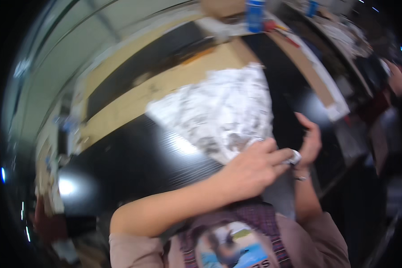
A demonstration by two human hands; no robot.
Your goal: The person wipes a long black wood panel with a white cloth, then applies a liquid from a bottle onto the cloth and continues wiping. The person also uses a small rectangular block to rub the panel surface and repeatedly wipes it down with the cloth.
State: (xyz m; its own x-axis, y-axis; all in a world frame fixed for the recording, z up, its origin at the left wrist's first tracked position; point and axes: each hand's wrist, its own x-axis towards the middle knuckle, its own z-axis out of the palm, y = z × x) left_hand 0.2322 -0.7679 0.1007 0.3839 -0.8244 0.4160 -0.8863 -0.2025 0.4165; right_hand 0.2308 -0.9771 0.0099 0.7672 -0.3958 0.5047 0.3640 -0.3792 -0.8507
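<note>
A white sheet with a blurred grey pattern [228, 102] spreads out like a fan over the dark table. Whether it is cloth or paper I cannot tell. My left hand [257, 167] reaches across in front of me, its fingers closed around the sheet's gathered narrow end. A small white tip [295, 157] pokes out past those fingers, against my right hand [310, 140]. That right hand is beside it with thumb and fingers apart, and some of its fingers are hidden. Motion smears the whole picture.
The black ribbed table top [134, 156] reflects bright light. Tan board [116, 116] lies along its far side with a dark panel [143, 62] on it. A blue can-like container [254, 15] stands at the back, near red items [270, 25]. Another person's arm [395, 78] shows far right.
</note>
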